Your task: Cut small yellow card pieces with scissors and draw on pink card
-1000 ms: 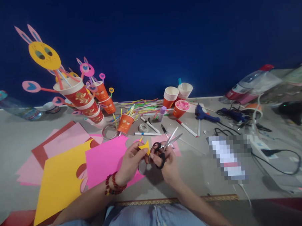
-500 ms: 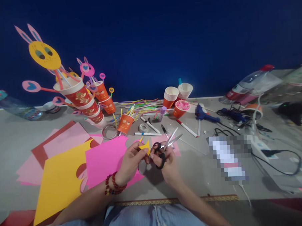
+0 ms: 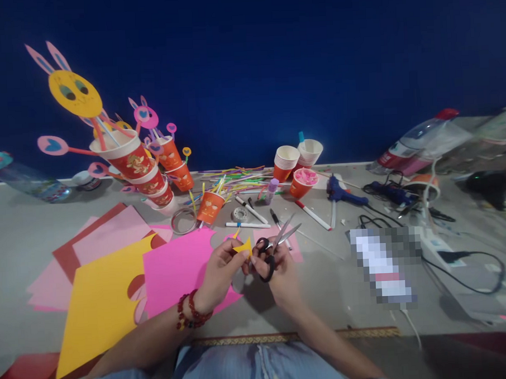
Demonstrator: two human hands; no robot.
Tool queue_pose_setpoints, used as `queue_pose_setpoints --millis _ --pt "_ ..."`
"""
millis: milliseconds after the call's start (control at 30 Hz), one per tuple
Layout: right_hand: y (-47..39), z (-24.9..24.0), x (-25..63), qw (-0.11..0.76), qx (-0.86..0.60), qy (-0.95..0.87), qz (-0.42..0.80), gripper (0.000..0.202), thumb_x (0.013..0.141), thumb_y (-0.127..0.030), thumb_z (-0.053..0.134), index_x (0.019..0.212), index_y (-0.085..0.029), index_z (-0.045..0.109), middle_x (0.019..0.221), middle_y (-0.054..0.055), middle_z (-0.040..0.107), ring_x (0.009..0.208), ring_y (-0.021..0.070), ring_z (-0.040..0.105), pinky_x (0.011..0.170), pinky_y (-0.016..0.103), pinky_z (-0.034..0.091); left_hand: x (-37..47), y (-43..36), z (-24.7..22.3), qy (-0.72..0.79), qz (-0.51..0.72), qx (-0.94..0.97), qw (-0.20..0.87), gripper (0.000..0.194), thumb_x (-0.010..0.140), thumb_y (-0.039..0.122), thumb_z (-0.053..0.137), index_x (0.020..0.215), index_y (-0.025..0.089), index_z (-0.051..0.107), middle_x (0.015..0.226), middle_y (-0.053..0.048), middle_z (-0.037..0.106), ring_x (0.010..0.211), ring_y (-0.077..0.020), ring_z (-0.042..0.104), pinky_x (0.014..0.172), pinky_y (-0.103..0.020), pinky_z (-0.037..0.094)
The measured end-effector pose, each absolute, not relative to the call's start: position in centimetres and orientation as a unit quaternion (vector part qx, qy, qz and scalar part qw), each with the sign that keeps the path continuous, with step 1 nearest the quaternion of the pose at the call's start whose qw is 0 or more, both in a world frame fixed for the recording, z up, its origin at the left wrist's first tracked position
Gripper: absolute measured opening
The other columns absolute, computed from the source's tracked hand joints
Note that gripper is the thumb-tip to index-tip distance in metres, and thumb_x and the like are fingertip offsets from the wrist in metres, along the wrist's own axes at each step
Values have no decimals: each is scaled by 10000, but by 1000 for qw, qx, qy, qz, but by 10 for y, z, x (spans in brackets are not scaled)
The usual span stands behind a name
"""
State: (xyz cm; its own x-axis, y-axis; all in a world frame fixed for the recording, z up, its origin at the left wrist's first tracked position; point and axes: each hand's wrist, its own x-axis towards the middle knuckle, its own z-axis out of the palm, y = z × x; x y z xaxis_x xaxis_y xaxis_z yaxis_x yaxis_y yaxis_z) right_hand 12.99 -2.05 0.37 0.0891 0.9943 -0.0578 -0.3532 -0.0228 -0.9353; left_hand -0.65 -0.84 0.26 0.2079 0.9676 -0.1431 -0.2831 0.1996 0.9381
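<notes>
Between the thumb and fingers of my left hand [image 3: 223, 269] is a small yellow paper piece [image 3: 244, 247], above the edge of a bright pink sheet [image 3: 173, 271]. Black-handled scissors [image 3: 271, 248] lie in my right hand [image 3: 282, 275], their blades partly spread and pointing up and to the right, away from the yellow piece. The fingertips of both hands meet at the paper's lower corner. A light pink paper piece [image 3: 296, 249] lies on the table behind the scissors.
Yellow [image 3: 101, 302] and pink sheets cover the left side. Rabbit-decorated cups [image 3: 129, 156] stand behind them. Further right are markers [image 3: 313, 215], a cup of pink scraps [image 3: 305, 179], a blue glue gun [image 3: 345, 194], cables and a pixelated patch [image 3: 384, 267].
The scissors have shifted slightly left in my right hand, and their blades look a little closer together. My left hand has hardly moved with the yellow piece.
</notes>
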Motion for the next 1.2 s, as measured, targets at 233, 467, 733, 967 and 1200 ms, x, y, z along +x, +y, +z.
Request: queue_pose_setpoints --millis 233,467,733,967,1200 --pt "-20 -4 130 600 -442 -360 562 362 671 -266 852 862 -230 547 789 -33 625 684 136 589 603 236 454 -5 -8 5 403 476 397 674 190 860 314 674 792 179 558 608 41 609 531 -83 541 570 -199 409" --pt "-16 -3 131 589 -413 -356 596 287 732 -279 809 872 -223 565 739 -42 618 603 115 550 573 229 439 -4 -7 14 397 466 365 702 208 825 318 702 776 182 552 625 40 607 524 -85 552 544 -194 427" --pt "-16 -1 130 592 -412 -349 598 289 722 -282 818 848 -224 564 722 -41 613 599 119 547 568 233 436 -5 -5 12 396 468 378 694 202 839 310 684 765 187 541 632 42 604 534 -89 556 554 -200 421" --pt "-16 -4 131 595 -421 -357 584 289 720 -287 818 854 -227 568 728 -41 617 618 124 551 581 233 432 -5 -6 9 401 472 386 684 197 852 315 670 765 184 552 649 35 608 552 -93 561 571 -209 413" --pt "-17 -3 131 595 -427 -357 579 304 714 -278 822 867 -225 565 736 -43 620 622 118 547 582 226 428 -4 -8 11 400 476 378 686 202 844 317 682 763 182 555 662 31 615 564 -96 567 584 -213 412"
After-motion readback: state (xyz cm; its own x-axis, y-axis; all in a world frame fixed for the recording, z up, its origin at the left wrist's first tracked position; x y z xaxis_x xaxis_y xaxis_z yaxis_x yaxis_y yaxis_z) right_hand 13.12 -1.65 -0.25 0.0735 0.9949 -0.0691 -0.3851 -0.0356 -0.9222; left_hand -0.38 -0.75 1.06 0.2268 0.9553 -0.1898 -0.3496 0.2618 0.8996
